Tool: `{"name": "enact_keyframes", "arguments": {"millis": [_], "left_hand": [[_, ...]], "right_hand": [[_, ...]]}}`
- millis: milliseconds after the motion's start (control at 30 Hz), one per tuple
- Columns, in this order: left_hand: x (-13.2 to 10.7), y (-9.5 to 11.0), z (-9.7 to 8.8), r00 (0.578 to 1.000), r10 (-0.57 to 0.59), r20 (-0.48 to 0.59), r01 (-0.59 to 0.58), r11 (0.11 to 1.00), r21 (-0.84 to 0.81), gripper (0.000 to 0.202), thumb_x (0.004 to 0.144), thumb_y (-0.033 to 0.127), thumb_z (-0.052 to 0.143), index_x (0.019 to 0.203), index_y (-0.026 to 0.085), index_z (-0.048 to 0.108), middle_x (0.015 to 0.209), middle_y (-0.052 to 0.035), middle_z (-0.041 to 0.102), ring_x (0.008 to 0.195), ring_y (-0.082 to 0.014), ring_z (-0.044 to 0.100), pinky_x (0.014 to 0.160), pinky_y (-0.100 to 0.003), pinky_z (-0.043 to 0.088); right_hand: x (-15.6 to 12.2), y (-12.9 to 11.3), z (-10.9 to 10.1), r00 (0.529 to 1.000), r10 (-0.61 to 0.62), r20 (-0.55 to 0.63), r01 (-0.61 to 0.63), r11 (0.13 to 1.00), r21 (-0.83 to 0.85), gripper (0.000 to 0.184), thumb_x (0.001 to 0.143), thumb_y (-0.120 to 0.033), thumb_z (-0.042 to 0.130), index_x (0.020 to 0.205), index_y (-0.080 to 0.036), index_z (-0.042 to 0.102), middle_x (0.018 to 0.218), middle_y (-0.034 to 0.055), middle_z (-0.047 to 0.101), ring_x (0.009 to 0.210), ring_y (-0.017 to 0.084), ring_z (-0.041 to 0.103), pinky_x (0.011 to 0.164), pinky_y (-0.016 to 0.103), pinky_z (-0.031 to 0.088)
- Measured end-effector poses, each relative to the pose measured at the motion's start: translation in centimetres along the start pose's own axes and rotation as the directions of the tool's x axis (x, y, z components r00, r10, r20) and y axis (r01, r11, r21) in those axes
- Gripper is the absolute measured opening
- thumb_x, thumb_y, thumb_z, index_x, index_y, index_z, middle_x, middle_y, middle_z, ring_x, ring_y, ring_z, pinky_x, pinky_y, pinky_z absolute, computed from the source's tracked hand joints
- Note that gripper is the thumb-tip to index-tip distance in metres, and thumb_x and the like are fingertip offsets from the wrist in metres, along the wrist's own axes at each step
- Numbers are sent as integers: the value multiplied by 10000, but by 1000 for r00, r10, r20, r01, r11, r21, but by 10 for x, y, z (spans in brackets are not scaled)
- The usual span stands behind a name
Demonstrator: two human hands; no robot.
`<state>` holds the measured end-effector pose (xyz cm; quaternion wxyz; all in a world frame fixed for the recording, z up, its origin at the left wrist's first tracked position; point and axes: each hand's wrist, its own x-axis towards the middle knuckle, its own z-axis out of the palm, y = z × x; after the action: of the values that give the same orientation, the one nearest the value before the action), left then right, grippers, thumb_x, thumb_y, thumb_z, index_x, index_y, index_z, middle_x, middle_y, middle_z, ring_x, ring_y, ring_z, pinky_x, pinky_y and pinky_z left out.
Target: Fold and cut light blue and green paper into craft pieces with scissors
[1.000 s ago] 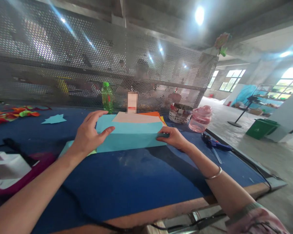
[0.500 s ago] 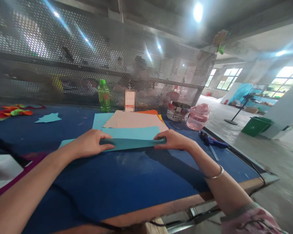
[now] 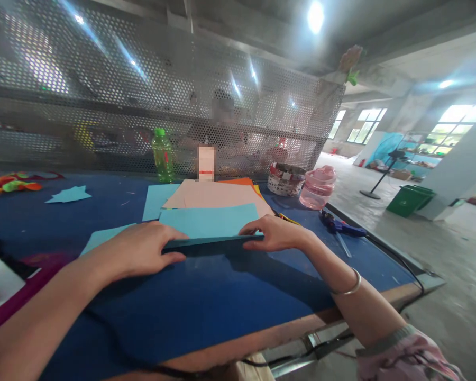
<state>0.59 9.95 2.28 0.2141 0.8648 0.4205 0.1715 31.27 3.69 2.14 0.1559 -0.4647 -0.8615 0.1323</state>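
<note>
A light blue sheet of paper (image 3: 210,221) lies in front of me, with a fold running along its near edge. My left hand (image 3: 150,247) pinches the left end of that edge, thumb below and fingers above. At the right end, my right hand (image 3: 272,233) holds the same edge between thumb and fingers. Beyond the sheet is a stack of pale pink paper (image 3: 218,193), with orange paper (image 3: 238,181) showing behind it. Another light blue piece (image 3: 105,238) lies partly under my left forearm.
A green bottle (image 3: 162,156) stands by the perforated metal screen (image 3: 143,106). On the right are a round container (image 3: 285,180), a pink jug (image 3: 318,188) and a blue glue gun (image 3: 343,227). A blue paper star (image 3: 69,194) lies left on the blue tabletop (image 3: 190,307).
The near edge of the blue sheet, earlier raised in a rounded bend, is now lower and flatter. Both hands have moved slightly, keeping hold of it. The view has shifted a little.
</note>
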Motion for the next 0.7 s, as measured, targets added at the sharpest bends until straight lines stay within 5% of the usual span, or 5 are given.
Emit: {"name": "enact_keyframes", "arguments": {"millis": [133, 400, 700], "left_hand": [[-3, 16, 13, 990, 63, 122, -103, 929, 355, 336, 751, 412, 595, 1025, 283, 742, 974, -134, 740, 913, -396, 650, 735, -430, 464], [0, 34, 31, 979, 111, 171, -173, 897, 407, 456, 776, 150, 437, 1149, 269, 671, 1091, -83, 719, 1014, -295, 646, 813, -366, 465], [18, 26, 23, 999, -16, 49, -6, 911, 413, 349, 860, 361, 394, 987, 224, 689, 894, -99, 729, 826, -296, 663, 674, -341, 443]], "right_hand": [[3, -17, 9, 1000, 26, 15, -24, 989, -143, 359, 800, -324, 629, 1145, -233, 676, 1036, 56, 726, 897, 236, 673, 760, 292, 447], [7, -28, 18, 1000, 31, 0, -31, 990, -141, 418, 850, -203, 554, 1267, -181, 581, 1049, 78, 720, 951, 221, 663, 816, 288, 437], [14, -4, 12, 993, 86, -81, -92, 992, -83, 232, 931, -294, 491, 857, -158, 663, 752, 15, 645, 715, 138, 560, 650, 224, 348]]}}
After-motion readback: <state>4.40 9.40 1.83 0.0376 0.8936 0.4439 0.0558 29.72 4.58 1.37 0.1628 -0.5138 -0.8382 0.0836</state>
